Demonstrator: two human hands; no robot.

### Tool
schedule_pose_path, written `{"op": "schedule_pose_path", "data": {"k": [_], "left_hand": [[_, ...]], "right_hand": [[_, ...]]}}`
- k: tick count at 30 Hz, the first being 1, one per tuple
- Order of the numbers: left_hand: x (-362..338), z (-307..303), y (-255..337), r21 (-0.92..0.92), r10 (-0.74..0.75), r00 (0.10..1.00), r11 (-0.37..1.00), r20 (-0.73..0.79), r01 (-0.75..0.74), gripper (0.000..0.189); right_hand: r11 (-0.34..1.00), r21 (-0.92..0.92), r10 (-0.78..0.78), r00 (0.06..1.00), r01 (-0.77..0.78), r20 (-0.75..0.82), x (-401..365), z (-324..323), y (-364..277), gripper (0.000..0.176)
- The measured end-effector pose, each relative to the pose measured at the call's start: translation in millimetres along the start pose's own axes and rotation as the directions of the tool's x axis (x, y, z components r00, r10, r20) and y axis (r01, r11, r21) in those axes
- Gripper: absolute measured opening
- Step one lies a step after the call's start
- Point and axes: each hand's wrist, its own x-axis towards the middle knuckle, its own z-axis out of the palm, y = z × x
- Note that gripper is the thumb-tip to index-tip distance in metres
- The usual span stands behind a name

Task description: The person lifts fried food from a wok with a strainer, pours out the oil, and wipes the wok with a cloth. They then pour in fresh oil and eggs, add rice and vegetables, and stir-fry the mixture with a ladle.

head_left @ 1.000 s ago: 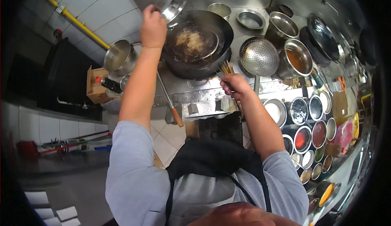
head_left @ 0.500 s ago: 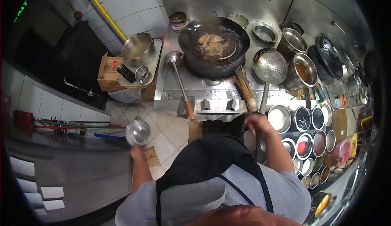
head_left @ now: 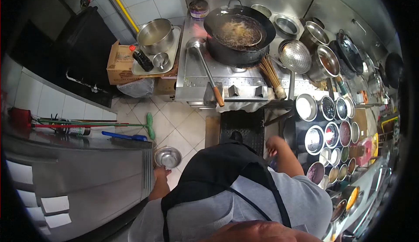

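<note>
My left hand (head_left: 162, 171) grips the near rim of a round metal bowl (head_left: 168, 157), held over the tiled floor beside the grey counter. Nothing can be seen in the bowl. My right hand (head_left: 275, 145) is low at my right side, fingers curled, near the seasoning containers; whether it holds anything is hidden. Ahead on the stove, a black wok (head_left: 239, 29) holds bubbling oil with pale food in it. A ladle (head_left: 207, 72) with a wooden handle lies left of the wok, and a bamboo brush (head_left: 273, 77) lies to its right.
A perforated strainer (head_left: 295, 56) rests right of the wok by metal pots (head_left: 324, 62). Seasoning tins (head_left: 314, 140) stand in rows at the right. At the left are a tray (head_left: 176, 37) with a pot and bottle, a cardboard box (head_left: 120, 66), and brooms (head_left: 87, 124).
My left hand and the bowl have moved lower and slightly right, and the bowl has tilted to show its inside. My right hand has dropped a little. The camera view has shifted.
</note>
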Motion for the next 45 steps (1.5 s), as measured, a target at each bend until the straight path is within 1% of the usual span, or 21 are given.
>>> {"op": "schedule_pose_path", "data": {"k": [1, 2, 3, 6, 9, 10, 11, 12, 13, 15, 16, 18, 19, 23, 27, 34, 36, 38, 40, 42, 45], "left_hand": [[4, -3, 6, 0.004, -0.004, 1.0, 1.0, 0.001, 0.004, 0.021], [10, -7, 10, 0.2, 0.199, 0.973, 0.955, 0.119, -0.22, 0.022], [14, -8, 12, 0.354, 0.362, 0.891, 0.824, 0.272, -0.443, 0.023], [4, 12, 39, 0.193, 0.155, 0.985, 0.967, 0.073, -0.167, 0.024], [-6, 29, 47, 0.309, 0.179, 0.982, 0.932, 0.061, -0.189, 0.018], [-8, 30, 47, 0.299, 0.186, 0.981, 0.935, 0.054, -0.194, 0.018], [-10, 28, 43, 0.767, 0.496, 0.816, 0.386, 0.297, -0.514, 0.022], [-10, 24, 33, 0.766, 0.495, 0.584, -0.403, 0.643, -0.502, 0.027], [-10, 27, 18, 0.775, 0.506, 0.588, -0.393, 0.631, -0.494, 0.027], [-7, 40, -14, 0.314, 0.361, 0.923, 0.868, 0.131, -0.384, 0.038], [-14, 41, -21, 0.313, 0.357, 0.926, 0.872, 0.123, -0.377, 0.038], [-45, 44, -22, 0.841, 0.485, 0.687, -0.302, 0.54, -0.449, 0.038], [-56, 47, -21, 0.826, 0.419, 0.716, -0.357, 0.558, -0.435, 0.036], [-52, 57, -54, 0.829, 0.413, 0.862, 0.338, 0.295, -0.445, 0.027], [-90, 84, -30, 0.851, 0.429, 0.735, -0.289, 0.525, -0.438, 0.021], [-48, 99, -51, 0.907, 0.554, 0.763, 0.031, 0.334, -0.419, 0.028], [-44, 101, -46, 0.49, 0.46, 0.872, 0.729, 0.168, -0.479, 0.023], [-68, 113, -31, 0.383, 0.281, 0.959, 0.882, 0.044, -0.276, 0.021], [-86, 120, -20, 0.316, 0.188, 0.982, 0.933, -0.018, -0.172, 0.021], [-66, 107, -37, 0.508, 0.52, 0.836, 0.679, 0.177, -0.53, 0.021], [-118, 134, -1, 0.294, 0.209, 0.977, 0.937, -0.04, -0.188, 0.02]], "right_hand": [[0.929, -0.356, -0.167, 0.971, 0.097, -0.172, -118, -5, -40, 0.024], [0.923, -0.375, -0.323, 0.705, 0.087, -0.631, -87, -31, -23, 0.03], [0.884, -0.249, -0.308, 0.093, 0.395, -0.947, -153, -32, -39, 0.036], [0.71, -0.126, -0.006, -0.174, 0.693, -0.985, -260, -89, -80, 0.043], [0.535, -0.199, -0.049, -0.205, 0.821, -0.978, -268, -177, -104, 0.041], [0.449, -0.008, -0.1, 0.041, 0.894, -0.994, -290, -183, -118, 0.04], [0.374, 0.197, -0.177, 0.278, 0.906, -0.944, -303, -190, -127, 0.04], [0.37, 0.186, -0.192, 0.271, 0.91, -0.943, -303, -199, -133, 0.04], [0.435, 0.176, -0.24, 0.302, 0.883, -0.923, -301, -208, -139, 0.042], [0.509, 0.217, -0.3, 0.407, 0.833, -0.863, -303, -213, -151, 0.037], [0.513, 0.215, -0.306, 0.411, 0.831, -0.859, -299, -212, -157, 0.037], [0.268, 0.587, -0.483, 0.634, 0.764, -0.604, -291, -214, -167, 0.024], [0.254, 0.661, -0.503, 0.68, 0.706, -0.534, -291, -215, -170, 0.018], [0.21, 0.735, -0.614, 0.672, 0.644, -0.413, -263, -234, -174, 0.014], [0.206, 0.723, -0.657, 0.641, 0.659, -0.397, -259, -243, -177, 0.015], [0.046, 0.776, -0.782, 0.506, 0.629, -0.364, -239, -238, -168, 0.015], [0.0, 0.778, -0.802, 0.464, 0.628, -0.376, -236, -233, -163, 0.016], [-0.028, 0.78, -0.802, 0.452, 0.625, -0.391, -235, -229, -157, 0.019], [-0.027, 0.775, -0.806, 0.444, 0.632, -0.391, -230, -229, -152, 0.02], [-0.028, 0.769, -0.809, 0.438, 0.639, -0.392, -231, -228, -148, 0.021], [-0.021, 0.766, -0.819, 0.428, 0.642, -0.382, -238, -229, -140, 0.022]]}}
